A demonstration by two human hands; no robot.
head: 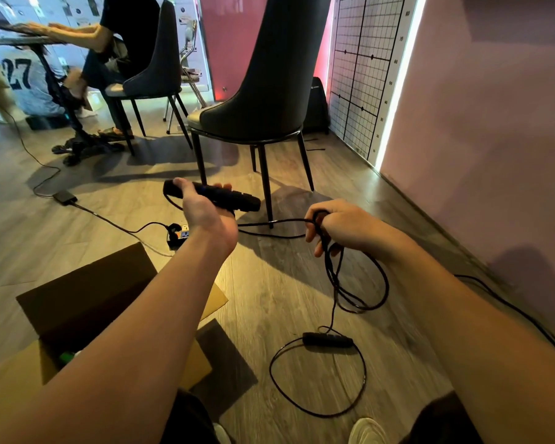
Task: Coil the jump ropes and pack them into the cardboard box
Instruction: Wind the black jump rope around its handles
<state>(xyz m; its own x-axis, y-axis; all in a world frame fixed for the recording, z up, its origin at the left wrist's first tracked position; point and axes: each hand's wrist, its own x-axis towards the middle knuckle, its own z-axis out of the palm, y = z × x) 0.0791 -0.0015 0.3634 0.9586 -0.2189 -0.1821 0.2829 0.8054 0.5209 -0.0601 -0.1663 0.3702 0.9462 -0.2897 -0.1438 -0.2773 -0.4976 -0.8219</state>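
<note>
Wood floor [269, 299], dark chair [263, 91] near. Left hand [205, 213] grips a black handle [234, 197]; right hand [343, 225] holds rope loops [387, 283].

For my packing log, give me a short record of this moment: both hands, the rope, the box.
left hand: grips black handle, raised off the floor
right hand: grips rope loops that hang down
second handle: lying on floor, rope attached
cardboard box: open, lower left, green item inside
status: rope not yet in box
</note>
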